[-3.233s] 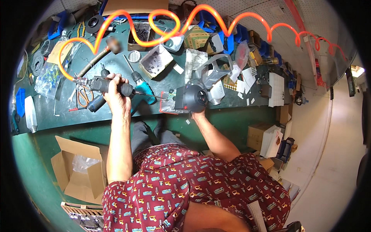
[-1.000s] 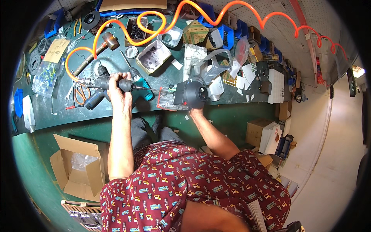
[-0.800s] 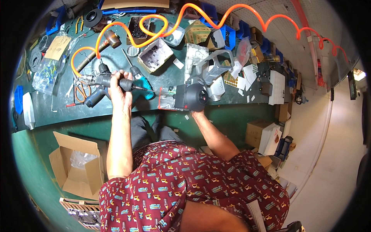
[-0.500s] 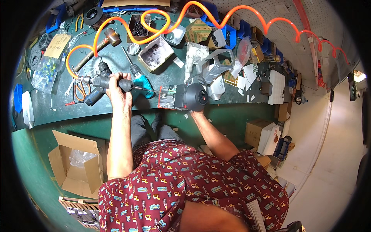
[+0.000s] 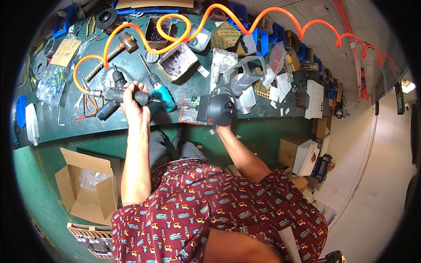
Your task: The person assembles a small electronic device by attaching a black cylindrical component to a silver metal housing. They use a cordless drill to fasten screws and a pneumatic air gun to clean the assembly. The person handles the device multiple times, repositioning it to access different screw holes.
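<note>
- The black housing [image 5: 221, 109], with a finned metallic piece [image 5: 189, 111] on its left side, sits at the near edge of the surface [image 5: 79, 131]; whether it also bears on the surface, I cannot tell.
- If its support from below slackens, the housing could tip or drop over that edge, its round end probably being awkward to steady.
- The slim bit of the powered driver [image 5: 115, 94] points toward the finned piece; I cannot tell whether its tip touches. An off-line push could make it skid and scratch the fins.
- The orange coiled hose [image 5: 217, 6] meets the driver's rear end, so a tug on it could swing the bit out of line.
- The teal drill [image 5: 162, 95] lies behind the bit, close enough in this view that a sideways slip might knock it.
- The left hand [image 5: 134, 103] is wrapped round the driver's dark body, fingers curled over the top.
- The right hand [image 5: 223, 129] reaches beneath the housing and touches its underside; its fingers are mostly hidden, so how far they close cannot be told.
</note>
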Available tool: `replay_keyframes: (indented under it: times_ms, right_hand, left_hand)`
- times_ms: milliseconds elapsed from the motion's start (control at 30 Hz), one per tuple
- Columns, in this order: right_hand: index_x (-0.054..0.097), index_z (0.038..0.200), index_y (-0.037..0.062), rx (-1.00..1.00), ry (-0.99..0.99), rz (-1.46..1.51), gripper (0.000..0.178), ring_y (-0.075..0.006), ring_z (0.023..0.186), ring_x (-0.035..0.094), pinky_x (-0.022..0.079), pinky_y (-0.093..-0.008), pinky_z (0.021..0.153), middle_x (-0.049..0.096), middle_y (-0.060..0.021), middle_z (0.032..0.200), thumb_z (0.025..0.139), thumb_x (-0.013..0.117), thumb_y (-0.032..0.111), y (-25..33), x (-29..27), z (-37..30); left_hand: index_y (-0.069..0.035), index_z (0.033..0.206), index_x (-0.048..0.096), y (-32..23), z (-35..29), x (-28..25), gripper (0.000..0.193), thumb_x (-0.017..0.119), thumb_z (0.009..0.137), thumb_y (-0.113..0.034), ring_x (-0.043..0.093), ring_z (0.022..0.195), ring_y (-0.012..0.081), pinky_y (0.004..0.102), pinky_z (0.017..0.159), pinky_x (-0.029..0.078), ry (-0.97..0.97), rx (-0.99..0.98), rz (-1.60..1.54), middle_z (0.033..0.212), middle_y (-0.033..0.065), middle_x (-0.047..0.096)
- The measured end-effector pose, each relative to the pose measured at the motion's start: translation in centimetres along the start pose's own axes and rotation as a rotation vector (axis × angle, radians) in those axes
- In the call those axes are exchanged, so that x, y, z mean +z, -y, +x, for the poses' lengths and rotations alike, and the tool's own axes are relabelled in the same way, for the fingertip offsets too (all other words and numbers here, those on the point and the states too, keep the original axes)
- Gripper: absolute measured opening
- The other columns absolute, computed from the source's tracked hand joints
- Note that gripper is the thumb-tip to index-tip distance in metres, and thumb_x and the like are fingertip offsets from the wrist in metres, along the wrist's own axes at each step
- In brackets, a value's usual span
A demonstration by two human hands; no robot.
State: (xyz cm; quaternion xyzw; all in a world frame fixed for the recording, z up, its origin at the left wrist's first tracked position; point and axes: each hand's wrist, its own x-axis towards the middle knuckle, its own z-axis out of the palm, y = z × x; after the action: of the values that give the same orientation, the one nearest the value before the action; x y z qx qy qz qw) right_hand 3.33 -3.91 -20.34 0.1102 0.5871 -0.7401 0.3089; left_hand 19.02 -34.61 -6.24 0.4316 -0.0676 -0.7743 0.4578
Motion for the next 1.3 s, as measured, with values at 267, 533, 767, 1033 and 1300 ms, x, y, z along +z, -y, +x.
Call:
replay_keyframes:
  times_ms: [267, 533, 767, 1033, 1300]
  right_hand:
    - [0.049, 0.144, 0.0079, 0.019, 0.013, 0.131, 0.06, -0.0305, 0.127, 0.057, 0.048, -0.0494, 0.106, 0.057, -0.0135, 0.14, 0.102, 0.035, 0.05, -1.0, -1.3, 0.7]
    - [0.044, 0.146, 0.0081, 0.132, 0.343, 0.325, 0.069, -0.032, 0.133, 0.05, 0.042, -0.0519, 0.111, 0.05, -0.0136, 0.146, 0.098, 0.041, 0.057, -1.7, -2.5, 1.7]
    - [0.045, 0.146, 0.0101, 0.256, 0.785, 0.801, 0.065, -0.0275, 0.139, 0.042, 0.032, -0.0471, 0.118, 0.047, -0.0087, 0.15, 0.097, 0.048, 0.053, -0.3, -1.8, 1.6]
    - [0.047, 0.145, 0.0098, 0.194, 0.574, 0.562, 0.067, -0.0301, 0.134, 0.048, 0.038, -0.0507, 0.114, 0.051, -0.0117, 0.146, 0.096, 0.044, 0.056, -0.3, -2.0, 1.9]
    - [0.05, 0.143, 0.0083, 0.107, 0.119, 0.305, 0.074, -0.0381, 0.128, 0.054, 0.042, -0.0592, 0.109, 0.055, -0.0165, 0.142, 0.092, 0.042, 0.061, 0.8, -0.8, 0.5]
  left_hand:
    - [-0.006, 0.095, 0.054, 0.6, -0.1, -0.7, 0.016, 0.066, 0.086, -0.004, 0.059, 0.078, 0.0195, 0.0433, 0.091, 0.053, 0.045, 0.032, -0.006, 0.085, 0.0067, 0.06]
    - [-0.003, 0.093, 0.058, 0.0, 0.3, -1.0, 0.013, 0.069, 0.087, -0.007, 0.064, 0.081, 0.0218, 0.0441, 0.095, 0.052, 0.033, 0.025, 0.002, 0.087, 0.0078, 0.063]
    - [-0.004, 0.104, 0.059, -0.5, 0.0, -1.0, 0.022, 0.07, 0.086, -0.005, 0.066, 0.083, 0.0217, 0.043, 0.095, 0.053, -0.062, -0.011, -0.025, 0.093, 0.009, 0.066]
    - [-0.005, 0.102, 0.059, -1.1, -0.1, -0.5, 0.019, 0.071, 0.088, -0.007, 0.065, 0.084, 0.0207, 0.0413, 0.095, 0.053, -0.049, 0.007, -0.008, 0.093, 0.0082, 0.066]
    - [-0.008, 0.1, 0.058, -1.4, -0.9, 1.7, 0.018, 0.07, 0.087, -0.008, 0.061, 0.08, 0.018, 0.0379, 0.086, 0.054, 0.088, 0.009, 0.033, 0.087, 0.0058, 0.061]
